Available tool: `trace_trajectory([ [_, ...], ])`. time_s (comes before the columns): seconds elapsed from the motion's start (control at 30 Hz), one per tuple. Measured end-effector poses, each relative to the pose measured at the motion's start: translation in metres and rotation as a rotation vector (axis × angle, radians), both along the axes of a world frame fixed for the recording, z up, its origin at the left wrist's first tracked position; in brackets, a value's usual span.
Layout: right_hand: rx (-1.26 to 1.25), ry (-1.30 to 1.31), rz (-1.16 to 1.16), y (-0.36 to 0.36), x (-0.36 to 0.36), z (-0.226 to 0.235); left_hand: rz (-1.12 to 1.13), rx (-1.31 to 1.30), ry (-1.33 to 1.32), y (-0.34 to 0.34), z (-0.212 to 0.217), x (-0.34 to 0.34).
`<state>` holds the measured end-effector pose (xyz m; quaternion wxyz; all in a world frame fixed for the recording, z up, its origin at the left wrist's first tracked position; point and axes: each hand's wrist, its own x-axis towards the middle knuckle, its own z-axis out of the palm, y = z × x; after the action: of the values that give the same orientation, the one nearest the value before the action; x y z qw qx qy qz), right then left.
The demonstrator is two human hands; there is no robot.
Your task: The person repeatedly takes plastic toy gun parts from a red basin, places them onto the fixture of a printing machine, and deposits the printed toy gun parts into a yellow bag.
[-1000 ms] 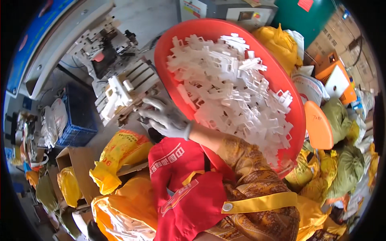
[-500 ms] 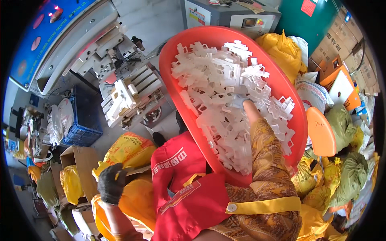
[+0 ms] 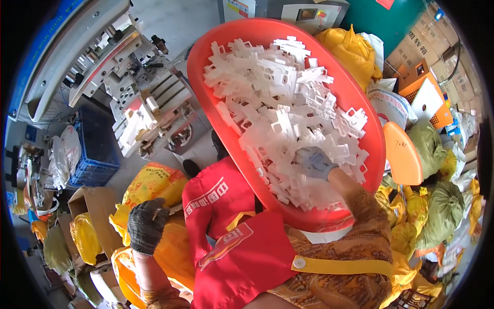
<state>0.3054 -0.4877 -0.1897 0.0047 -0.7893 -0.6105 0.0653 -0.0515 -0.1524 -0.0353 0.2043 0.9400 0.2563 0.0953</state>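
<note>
My right hand point(image 3: 315, 162), in a light grey glove, lies on a heap of translucent white plastic parts point(image 3: 280, 74) in a large red tub point(image 3: 208, 105). Its fingers stretch leftward over the parts, and their tips partly merge with the heap. No part is plainly gripped. The parts are flat frames with cut-out slots, jumbled together. My left hand point(image 3: 146, 226), in a dark grey knitted glove, is held over yellow plastic bags point(image 3: 157, 185) to the left of my red apron point(image 3: 242, 252). Its fingers are curled in, and the inside of the hand is hidden.
At the left stands a printing machine point(image 3: 149, 98) with white parts on its bed. A blue crate point(image 3: 95, 154) and a cardboard box point(image 3: 98, 201) sit below it. An orange stool seat point(image 3: 402, 154) is right of the tub, among green sacks point(image 3: 443, 221) and yellow bags. Cartons are stacked far right.
My right hand has come nearer to me across the heap, and its glove shows more fully. The view has shifted, with the tub and machine now higher and further left.
</note>
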Motion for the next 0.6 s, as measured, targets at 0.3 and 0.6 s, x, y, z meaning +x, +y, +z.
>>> trace_trajectory([
  [0.3,0.063,-0.123,-0.214,0.034,0.057,-0.038,-0.027,-0.043,0.003,-0.005,0.003,0.008],
  [0.6,-0.014,0.187,-0.285,0.047,0.072,-0.011,0.248,0.036,-0.217,0.043,0.000,0.030],
])
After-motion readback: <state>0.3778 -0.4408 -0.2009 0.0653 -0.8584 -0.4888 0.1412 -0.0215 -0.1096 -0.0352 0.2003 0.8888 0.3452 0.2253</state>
